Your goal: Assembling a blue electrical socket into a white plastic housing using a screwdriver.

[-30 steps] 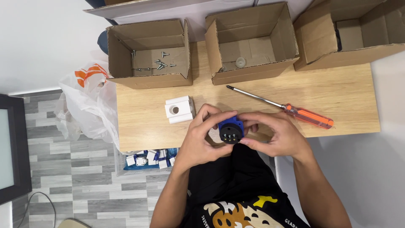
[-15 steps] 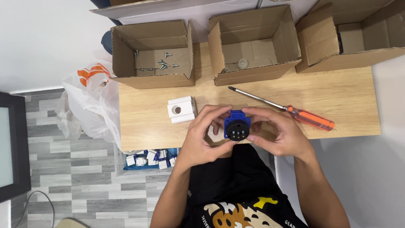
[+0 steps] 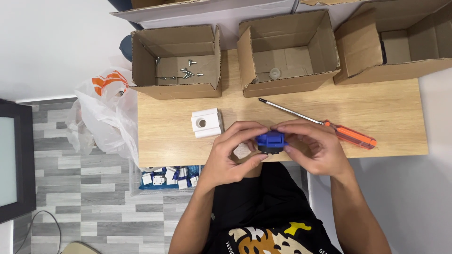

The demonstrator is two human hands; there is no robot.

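We have turned the blue plug (image 3: pixel 270 141) edge-on since a moment ago; left hand (image 3: pixel 230 157) and right hand (image 3: pixel 313 148) both pinch it closed, perhaps for inspection.

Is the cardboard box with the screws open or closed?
Open. The left cardboard box has its flaps up, so the loose screws on its bottom show from above.

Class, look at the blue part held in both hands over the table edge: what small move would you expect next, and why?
Probably bringing the blue part over to the white block. Both the left hand and the right hand grip it by the fingertips, the block with its round hole lies just to its left on the table, and the screwdriver lies untouched. This is only a guess.
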